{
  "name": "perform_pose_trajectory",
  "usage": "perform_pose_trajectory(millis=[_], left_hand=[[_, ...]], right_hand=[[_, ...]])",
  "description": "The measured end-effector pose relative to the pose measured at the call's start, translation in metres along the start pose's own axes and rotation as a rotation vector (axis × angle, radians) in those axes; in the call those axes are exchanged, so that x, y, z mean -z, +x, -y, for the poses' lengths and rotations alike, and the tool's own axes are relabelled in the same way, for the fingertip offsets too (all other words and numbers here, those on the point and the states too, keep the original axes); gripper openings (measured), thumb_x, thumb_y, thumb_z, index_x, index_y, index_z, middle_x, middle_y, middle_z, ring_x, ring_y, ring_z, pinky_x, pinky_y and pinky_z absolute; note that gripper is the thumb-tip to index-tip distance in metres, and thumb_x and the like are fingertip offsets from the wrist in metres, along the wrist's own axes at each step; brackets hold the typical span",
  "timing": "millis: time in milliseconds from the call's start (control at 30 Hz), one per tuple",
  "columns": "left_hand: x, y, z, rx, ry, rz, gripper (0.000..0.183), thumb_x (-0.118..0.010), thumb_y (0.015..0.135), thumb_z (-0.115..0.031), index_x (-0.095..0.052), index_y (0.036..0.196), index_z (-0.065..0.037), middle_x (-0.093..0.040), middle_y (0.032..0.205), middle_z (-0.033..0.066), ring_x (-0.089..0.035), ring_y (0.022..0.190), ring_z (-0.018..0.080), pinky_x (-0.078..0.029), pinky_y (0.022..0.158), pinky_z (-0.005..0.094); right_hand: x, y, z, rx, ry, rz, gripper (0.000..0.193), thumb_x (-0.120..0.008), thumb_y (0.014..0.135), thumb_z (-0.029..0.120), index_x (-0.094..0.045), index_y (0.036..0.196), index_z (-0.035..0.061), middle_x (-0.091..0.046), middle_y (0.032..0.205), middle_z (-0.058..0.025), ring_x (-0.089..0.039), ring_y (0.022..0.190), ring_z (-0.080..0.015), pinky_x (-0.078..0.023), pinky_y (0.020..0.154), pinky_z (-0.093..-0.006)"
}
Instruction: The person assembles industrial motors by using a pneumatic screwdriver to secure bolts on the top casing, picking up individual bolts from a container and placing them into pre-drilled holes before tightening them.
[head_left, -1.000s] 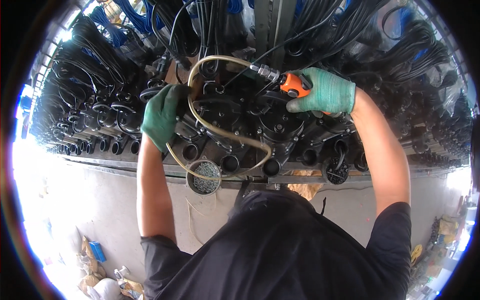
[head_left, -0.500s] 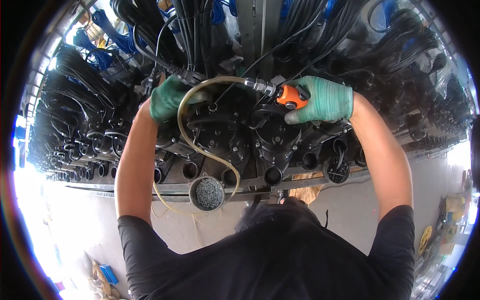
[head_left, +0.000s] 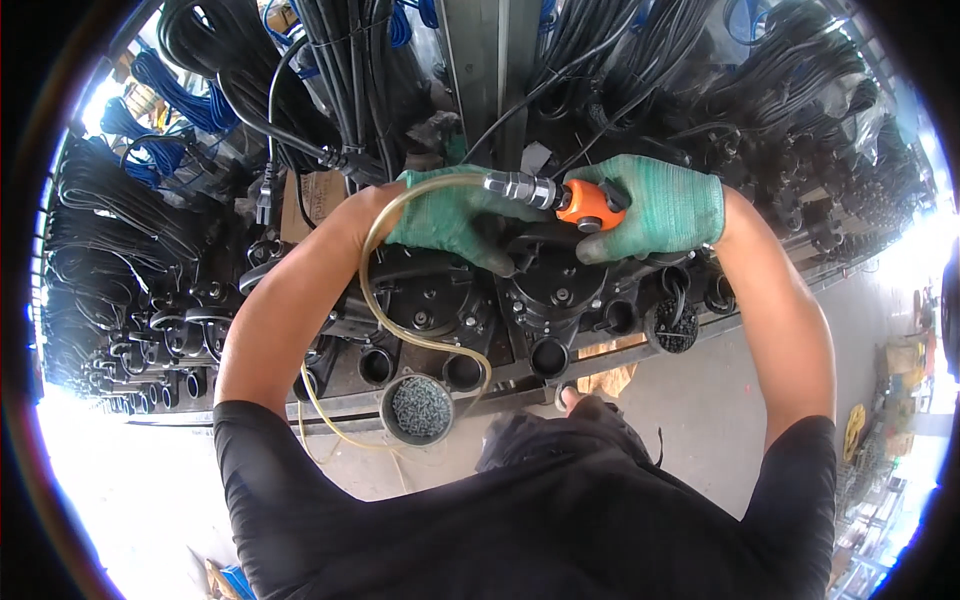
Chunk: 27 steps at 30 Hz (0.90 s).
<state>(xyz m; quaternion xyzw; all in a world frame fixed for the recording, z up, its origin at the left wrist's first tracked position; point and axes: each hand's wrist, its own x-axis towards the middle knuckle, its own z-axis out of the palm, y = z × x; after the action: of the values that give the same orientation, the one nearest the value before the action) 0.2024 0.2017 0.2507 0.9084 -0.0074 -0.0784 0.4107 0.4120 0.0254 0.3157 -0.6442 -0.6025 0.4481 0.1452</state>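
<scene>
My right hand [head_left: 660,207], in a green glove with grey fingertips, is wrapped round an orange air tool [head_left: 590,205]. A metal coupling [head_left: 522,190] joins it to a clear yellowish hose [head_left: 366,270] that loops down on the left. The tool's working end is hidden. My left hand [head_left: 445,218], gloved alike, reaches in behind the hose, thumb and fingers apart, over the handle of a black pump-like unit [head_left: 558,290]. Some of its fingertips are partly covered. Left of that unit stands a similar black unit [head_left: 422,312] with a round top.
A round cup of small grey screws [head_left: 420,408] hangs at the bench's front edge [head_left: 510,384]. Another round holder with black pieces [head_left: 672,328] is to the right. Rows of black units extend both ways, with coiled black cables [head_left: 345,80] and a metal post [head_left: 480,70] behind.
My left hand has moved right, from beside the left unit to the handle of the middle unit. My right hand still holds the air tool, slightly lower and further right in view.
</scene>
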Motion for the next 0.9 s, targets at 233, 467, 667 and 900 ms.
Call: perform_pose_trajectory(millis=[233,467,667,900], left_hand=[[0.005,0.019,-0.012,0.249,-0.075,0.124,0.109,-0.1,0.061,-0.029,-0.046,0.154,-0.013,-0.062,0.144,0.0126,-0.056,0.135,0.0301,-0.047,0.112,0.0423],[0.001,0.017,-0.003,0.195,0.143,0.082,0.119,-0.1,0.059,-0.04,-0.04,0.157,-0.011,-0.054,0.153,0.0146,-0.053,0.139,0.0319,-0.044,0.117,0.0429],[-0.001,0.015,-0.012,0.147,0.231,0.05,0.092,-0.094,0.068,-0.041,-0.052,0.141,-0.004,-0.065,0.13,0.0154,-0.063,0.118,0.0336,-0.052,0.101,0.0413],[-0.011,0.017,-0.036,0.222,0.172,0.009,0.049,-0.08,0.084,-0.036,-0.069,0.124,-0.011,-0.075,0.102,0.0138,-0.071,0.093,0.0339,-0.055,0.085,0.043]], right_hand=[[-0.001,0.002,-0.002,-0.021,-0.042,0.081,0.054,-0.087,0.081,0.021,-0.064,0.128,0.0024,-0.066,0.084,0.0003,-0.06,0.068,-0.0088,-0.052,0.061,-0.0264],[-0.004,0.0,0.007,-0.095,-0.009,0.074,0.053,-0.087,0.076,0.02,-0.067,0.123,0.0027,-0.07,0.083,-0.0053,-0.064,0.074,-0.0151,-0.054,0.074,-0.0326],[-0.003,0.004,0.003,0.048,-0.113,0.067,0.049,-0.085,0.079,0.017,-0.066,0.122,0.0035,-0.067,0.075,-0.002,-0.065,0.065,-0.0135,-0.056,0.068,-0.03],[0.006,0.009,-0.004,0.034,-0.035,0.118,0.05,-0.087,0.077,0.016,-0.066,0.121,0.0035,-0.066,0.077,-0.0002,-0.062,0.065,-0.0102,-0.054,0.061,-0.027]])
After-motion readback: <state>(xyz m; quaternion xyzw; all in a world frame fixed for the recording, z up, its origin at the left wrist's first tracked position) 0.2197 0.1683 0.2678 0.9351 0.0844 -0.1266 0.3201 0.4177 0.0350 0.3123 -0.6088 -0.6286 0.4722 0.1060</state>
